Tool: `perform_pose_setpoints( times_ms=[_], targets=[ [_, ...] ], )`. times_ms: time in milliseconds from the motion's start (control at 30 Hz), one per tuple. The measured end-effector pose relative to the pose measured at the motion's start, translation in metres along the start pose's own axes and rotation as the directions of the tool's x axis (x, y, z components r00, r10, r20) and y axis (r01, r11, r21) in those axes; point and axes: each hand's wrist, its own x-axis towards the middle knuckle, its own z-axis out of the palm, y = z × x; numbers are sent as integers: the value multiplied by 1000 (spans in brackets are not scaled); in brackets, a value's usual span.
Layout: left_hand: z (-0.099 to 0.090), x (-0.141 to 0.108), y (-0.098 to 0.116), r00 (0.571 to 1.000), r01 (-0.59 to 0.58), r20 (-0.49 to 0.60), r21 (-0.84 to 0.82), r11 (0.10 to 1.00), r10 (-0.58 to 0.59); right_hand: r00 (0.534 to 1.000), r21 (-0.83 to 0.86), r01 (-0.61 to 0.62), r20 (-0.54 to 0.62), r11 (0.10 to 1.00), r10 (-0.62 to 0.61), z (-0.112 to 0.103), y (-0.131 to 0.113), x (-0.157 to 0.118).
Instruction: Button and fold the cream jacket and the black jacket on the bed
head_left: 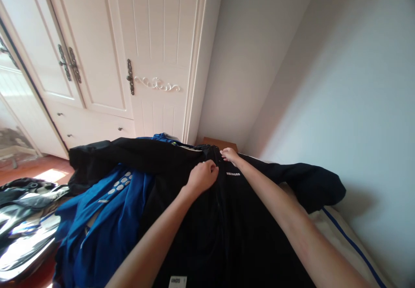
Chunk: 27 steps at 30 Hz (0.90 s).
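A black jacket [259, 227] lies spread out with its sleeves stretched to both sides and white lettering on the chest. My left hand [202, 176] is closed at the jacket's front, just left of the front opening, its fingers curled on the black fabric. Higher up and to the right, my right hand [229, 155] pinches the jacket near the collar. Beneath the jacket's left part lies a blue garment [106, 219] with white dots. A white label [178, 282] shows near the bottom edge.
White wardrobe doors [162, 29] with dark handles rise behind. A pale wall [350, 85] stands at the right. An orange-brown box [220, 143] is beyond the collar. Shiny dark and clear bundles [26, 232] lie at the far left. A light cover with a blue stripe [352, 242] shows at lower right.
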Motion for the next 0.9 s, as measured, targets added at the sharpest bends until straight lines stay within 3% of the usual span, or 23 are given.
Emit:
perform_pose_setpoints(
  times_ms=[67,167,267,367,500,600,733,900],
  targets=[
    [-2,51,-19,997,50,-50,-11,999,-50,1000,55,-2,-12,998,2,5,2,8],
    [9,115,-55,986,154,-65,-1,988,-154,1000,141,4,-26,990,0,12,3,20],
    [28,161,-84,985,171,-37,-8,985,-171,999,224,0,-43,975,10,15,5,29],
    [47,191,-101,988,156,-12,-49,987,-156,998,292,-6,-60,957,25,15,9,36],
    [68,210,-115,987,157,-3,-120,980,-158,996,354,0,-81,935,31,15,16,43],
    [77,210,-126,975,197,-67,-163,967,-210,996,402,24,-83,915,11,21,19,50],
    [83,201,-140,950,241,-136,-248,938,-280,997,448,64,-61,892,-41,35,17,57],
    [83,198,-146,955,171,-146,-442,881,-259,989,483,148,-64,863,-134,47,9,56]
  ],
)
